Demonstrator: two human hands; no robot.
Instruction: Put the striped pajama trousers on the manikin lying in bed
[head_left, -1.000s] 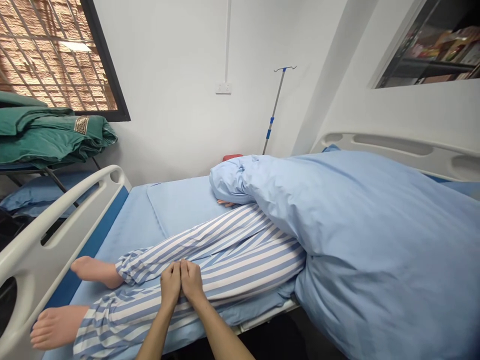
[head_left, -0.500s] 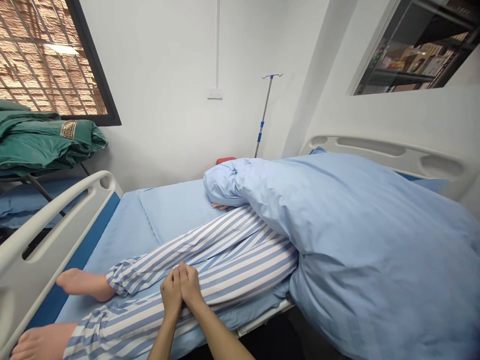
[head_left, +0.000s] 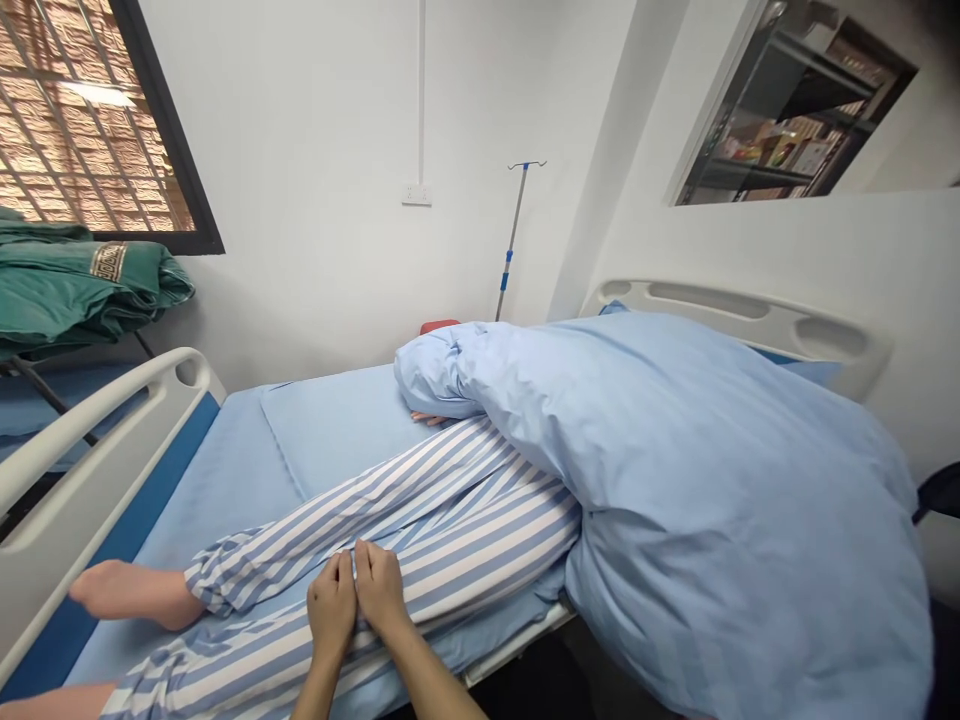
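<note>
My left hand [head_left: 331, 603] and my right hand [head_left: 379, 588] are side by side, knuckles up, with curled fingers. Both are over the nearer leg of the striped trousers [head_left: 480, 570], around the knee. The fingertips are hidden beneath the hands, so I cannot see whether they grip cloth. A figure in these blue and white trousers lies on the bed, with one bare foot [head_left: 135, 592] pointing left. A light blue quilt [head_left: 675, 470] covers the upper body. Some fingers [head_left: 427, 417] of the figure show under the quilt's edge.
The bed's footboard [head_left: 112, 440] stands at left, its headboard [head_left: 727, 310] at the far right. Behind the bed rise a drip stand [head_left: 513, 240] and a red object [head_left: 439, 326]. Green folded cloth [head_left: 82, 290] is piled under the barred window [head_left: 82, 120].
My hands have come slightly apart at the fingers; before, they were pressed together. The whole view has shifted a little, so the bed and quilt appear further left.
</note>
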